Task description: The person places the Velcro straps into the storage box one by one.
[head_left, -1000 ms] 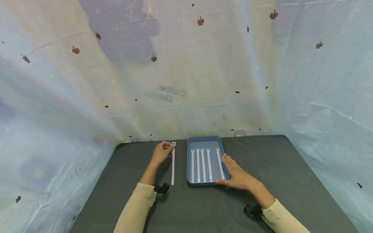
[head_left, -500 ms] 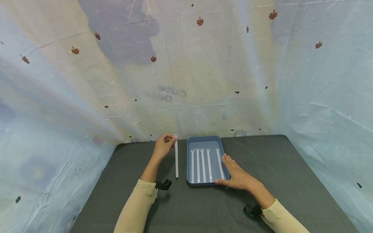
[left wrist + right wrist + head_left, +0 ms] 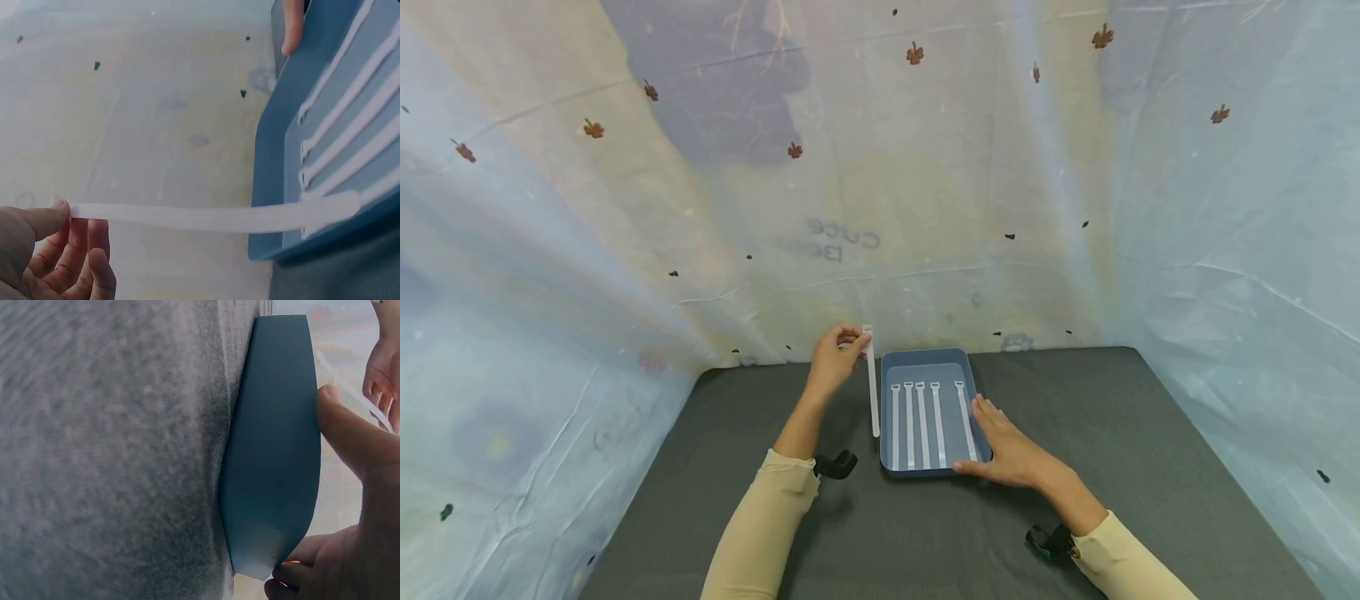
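Note:
My left hand [image 3: 837,362] pinches a white cable tie [image 3: 873,396] near its slotted head, between thumb and fingers. The tie hangs down just left of the blue tray [image 3: 952,417]; in the left wrist view its free end overlaps the tray's edge. Inside the tray, several similar white ties [image 3: 922,429] lie lengthwise, heads toward the far side, with a wider gap before the rightmost one. My right hand [image 3: 1011,448] rests against the tray's near right corner, thumb on the near rim and fingers extended along the right side.
The tray stands on a dark grey cloth-covered table [image 3: 925,542], close to its back edge. A pale printed sheet [image 3: 880,208] hangs behind and on both sides. Each wrist wears a black strap [image 3: 837,465].
My left hand has lifted the cable tie and carried it right and farther back, toward the tray's left side. The right hand and the tray have stayed in place.

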Tool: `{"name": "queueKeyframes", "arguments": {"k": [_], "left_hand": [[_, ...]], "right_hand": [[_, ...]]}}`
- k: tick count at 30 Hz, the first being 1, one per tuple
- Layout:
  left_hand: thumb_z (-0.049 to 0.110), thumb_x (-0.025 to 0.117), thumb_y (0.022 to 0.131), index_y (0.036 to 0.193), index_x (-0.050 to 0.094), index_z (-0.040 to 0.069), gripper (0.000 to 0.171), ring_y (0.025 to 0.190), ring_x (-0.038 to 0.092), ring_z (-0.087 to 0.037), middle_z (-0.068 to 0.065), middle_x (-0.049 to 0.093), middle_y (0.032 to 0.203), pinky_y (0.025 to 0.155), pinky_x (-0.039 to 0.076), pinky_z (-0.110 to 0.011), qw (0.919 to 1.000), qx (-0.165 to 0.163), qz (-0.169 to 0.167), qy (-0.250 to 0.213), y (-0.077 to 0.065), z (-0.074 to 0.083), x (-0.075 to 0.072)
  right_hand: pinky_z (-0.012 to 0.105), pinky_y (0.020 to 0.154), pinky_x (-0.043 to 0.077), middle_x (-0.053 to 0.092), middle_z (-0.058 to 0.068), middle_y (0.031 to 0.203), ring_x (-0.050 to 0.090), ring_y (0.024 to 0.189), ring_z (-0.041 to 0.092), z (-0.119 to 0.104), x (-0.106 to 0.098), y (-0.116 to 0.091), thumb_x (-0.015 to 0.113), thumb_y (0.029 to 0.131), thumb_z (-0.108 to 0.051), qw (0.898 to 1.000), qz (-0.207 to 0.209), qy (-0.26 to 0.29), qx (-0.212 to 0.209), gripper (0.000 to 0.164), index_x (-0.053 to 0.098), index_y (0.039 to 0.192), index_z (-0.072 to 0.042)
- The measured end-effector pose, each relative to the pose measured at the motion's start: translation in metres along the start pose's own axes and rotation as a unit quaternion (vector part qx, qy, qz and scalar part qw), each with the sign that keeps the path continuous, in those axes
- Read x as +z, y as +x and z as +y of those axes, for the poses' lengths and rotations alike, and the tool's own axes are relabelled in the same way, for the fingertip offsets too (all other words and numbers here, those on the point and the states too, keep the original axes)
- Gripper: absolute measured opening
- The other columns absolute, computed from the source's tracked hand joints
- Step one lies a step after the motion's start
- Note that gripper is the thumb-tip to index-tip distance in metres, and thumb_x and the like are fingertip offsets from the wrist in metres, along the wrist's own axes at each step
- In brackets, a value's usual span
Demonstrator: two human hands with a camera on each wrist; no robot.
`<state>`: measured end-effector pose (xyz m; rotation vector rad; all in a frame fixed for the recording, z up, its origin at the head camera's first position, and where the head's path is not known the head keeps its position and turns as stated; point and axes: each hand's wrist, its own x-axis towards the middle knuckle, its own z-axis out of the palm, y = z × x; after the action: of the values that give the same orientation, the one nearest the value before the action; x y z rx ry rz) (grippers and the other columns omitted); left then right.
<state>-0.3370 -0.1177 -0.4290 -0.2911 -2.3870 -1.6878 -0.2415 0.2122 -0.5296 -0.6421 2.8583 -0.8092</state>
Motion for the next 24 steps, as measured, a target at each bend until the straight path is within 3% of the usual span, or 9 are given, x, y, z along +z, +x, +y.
{"name": "queueKeyframes", "arguments": {"k": [4, 8, 13, 19, 24], "left_hand": [[0.023, 0.072, 0.106, 0.115, 0.069, 0.007, 0.018, 0.077, 0.073, -0.015, -0.013, 0.075, 0.105, 0.065, 0.059, -0.029, 0.9999, 0.007, -0.009, -0.011, 0.001, 0.005, 0.012], [0.021, 0.072, 0.106, 0.115, 0.069, 0.005, 0.018, 0.078, 0.076, -0.023, -0.015, 0.075, 0.105, 0.064, 0.058, -0.026, 0.9996, 0.008, -0.019, -0.018, 0.001, 0.008, 0.025], [0.022, 0.072, 0.106, 0.114, 0.069, 0.005, 0.019, 0.074, 0.074, -0.016, -0.013, 0.075, 0.103, 0.065, 0.061, -0.028, 0.9991, 0.0, -0.035, -0.025, 0.0, 0.013, 0.041], [0.021, 0.072, 0.107, 0.114, 0.069, 0.003, 0.02, 0.081, 0.077, -0.028, -0.015, 0.075, 0.103, 0.068, 0.064, -0.031, 0.9966, 0.001, -0.066, -0.05, 0.001, 0.011, 0.06], [0.022, 0.071, 0.107, 0.117, 0.069, 0.003, 0.022, 0.077, 0.076, -0.019, -0.014, 0.076, 0.104, 0.07, 0.065, -0.033, 0.9948, -0.009, -0.086, -0.055, 0.0, 0.007, 0.072]], "right_hand": [[0.064, 0.131, 0.019, 0.01, 0.027, 0.177, 0.013, 0.163, 0.046, 0.001, 0.001, 0.0, 0.077, 0.09, -0.07, 1.0, 0.0, -0.003, -0.001, 0.126, 0.015, 0.168, 0.008], [0.063, 0.131, 0.017, 0.011, 0.028, 0.176, 0.013, 0.163, 0.047, 0.001, 0.001, 0.0, 0.077, 0.09, -0.069, 1.0, 0.002, -0.005, -0.003, 0.126, 0.016, 0.168, 0.009], [0.062, 0.132, 0.016, 0.011, 0.028, 0.176, 0.013, 0.164, 0.046, 0.0, 0.0, 0.0, 0.077, 0.09, -0.069, 1.0, 0.0, -0.006, -0.003, 0.126, 0.016, 0.168, 0.009], [0.062, 0.132, 0.015, 0.009, 0.028, 0.177, 0.012, 0.164, 0.045, 0.001, 0.0, 0.002, 0.075, 0.09, -0.071, 1.0, -0.006, -0.004, 0.0, 0.126, 0.015, 0.168, 0.008], [0.062, 0.132, 0.013, 0.008, 0.027, 0.177, 0.01, 0.164, 0.046, 0.001, -0.001, 0.002, 0.074, 0.09, -0.072, 1.0, -0.01, -0.001, 0.003, 0.126, 0.014, 0.168, 0.008]]}}
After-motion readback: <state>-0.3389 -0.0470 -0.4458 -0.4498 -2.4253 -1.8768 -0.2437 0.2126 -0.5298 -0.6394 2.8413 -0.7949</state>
